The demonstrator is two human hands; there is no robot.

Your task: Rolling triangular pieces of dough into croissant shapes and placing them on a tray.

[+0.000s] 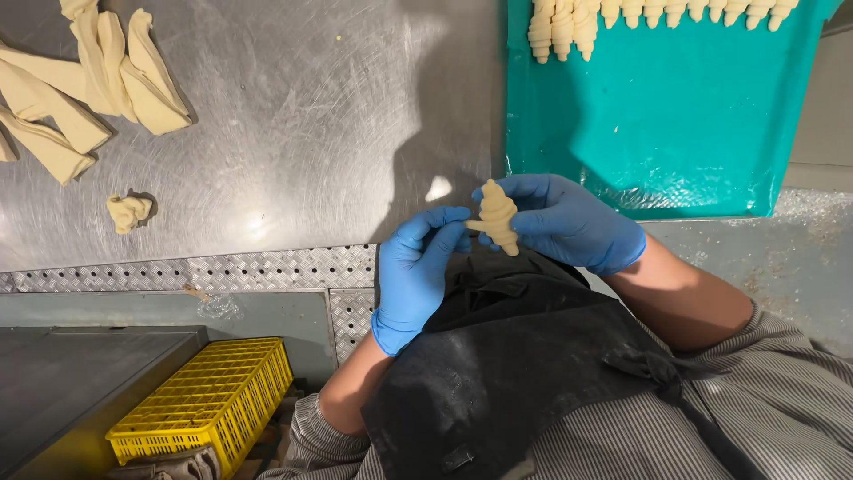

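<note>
Finishing the roll on a raw croissant [497, 216]: right hand [569, 222] grips its body, left hand [418, 271] pinches the tail. Likely next: onto the teal tray [675, 124], beside the shaped row [657, 13].

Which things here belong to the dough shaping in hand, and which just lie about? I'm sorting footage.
In hand: rolled dough piece, held by left hand and right hand; teal tray with shaped rolls; cut dough strips on steel table.
Lying about: dough scrap; yellow crate.

Steel table [311, 107]: dough strips [80, 80], teal tray [666, 124]
</note>
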